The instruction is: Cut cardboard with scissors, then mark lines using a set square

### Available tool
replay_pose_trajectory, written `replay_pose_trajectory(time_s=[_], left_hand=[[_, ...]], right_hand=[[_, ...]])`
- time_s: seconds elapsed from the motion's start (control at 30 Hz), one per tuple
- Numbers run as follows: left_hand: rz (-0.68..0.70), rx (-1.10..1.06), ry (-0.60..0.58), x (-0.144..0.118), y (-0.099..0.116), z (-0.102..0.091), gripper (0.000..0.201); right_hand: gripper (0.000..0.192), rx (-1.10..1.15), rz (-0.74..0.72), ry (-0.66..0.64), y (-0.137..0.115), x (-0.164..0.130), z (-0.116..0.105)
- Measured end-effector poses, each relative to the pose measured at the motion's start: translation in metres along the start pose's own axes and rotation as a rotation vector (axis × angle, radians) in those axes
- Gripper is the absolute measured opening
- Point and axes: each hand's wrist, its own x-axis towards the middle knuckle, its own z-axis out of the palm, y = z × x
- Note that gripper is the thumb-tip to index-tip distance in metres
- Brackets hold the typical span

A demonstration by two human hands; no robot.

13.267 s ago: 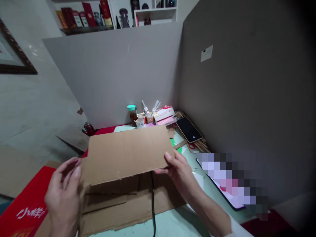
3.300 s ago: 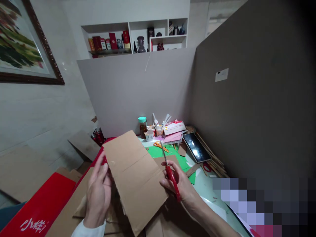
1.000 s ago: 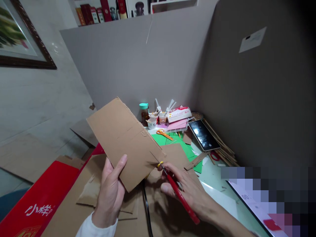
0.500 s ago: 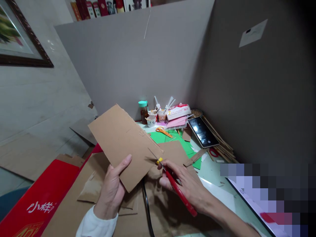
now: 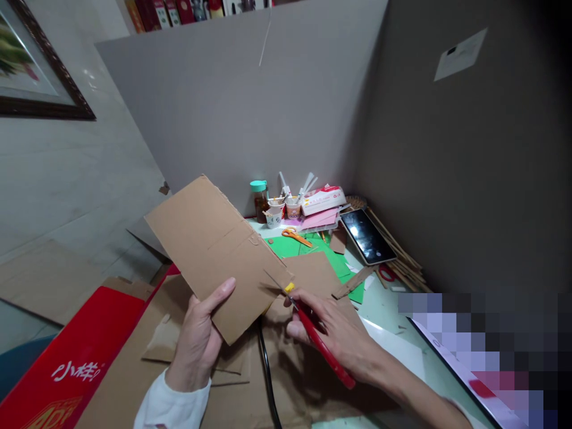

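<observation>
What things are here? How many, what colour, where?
cardboard sheet: one, brown, centre
red scissors: one pair, red, lower centre
paper: several, green, behind sheet
orange scissors: one pair, orange, by paper
jar: one, dark, far back
cups: three, pale, beside jar
tablet: one, black, right
sticks: several, tan, beside tablet
box: one, red, lower left
cable: one, black, below sheet
picture: one, brown-framed, upper left
left hand: one, white-sleeved, holding sheet
right hand: one, bare-wristed, holding red scissors

Hands [image 5: 202,336] holding cardboard [image 5: 214,253], red scissors [image 5: 325,348]
</observation>
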Motion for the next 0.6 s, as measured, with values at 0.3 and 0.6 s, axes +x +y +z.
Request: replay_pose_trajectory(time_s=[0.3,0.6], left_hand=[[-0.008,-0.002,0.000,0.001,0.000,0.000,0.063],[0.034,-0.017,-0.016,-0.001,-0.001,0.001,0.065]], right_hand=[[0.038,-0.009,-0.028,0.014,0.005,-0.001,0.000],[0.034,-0.034,-0.049,-0.019,0.011,0.002,0.002]])
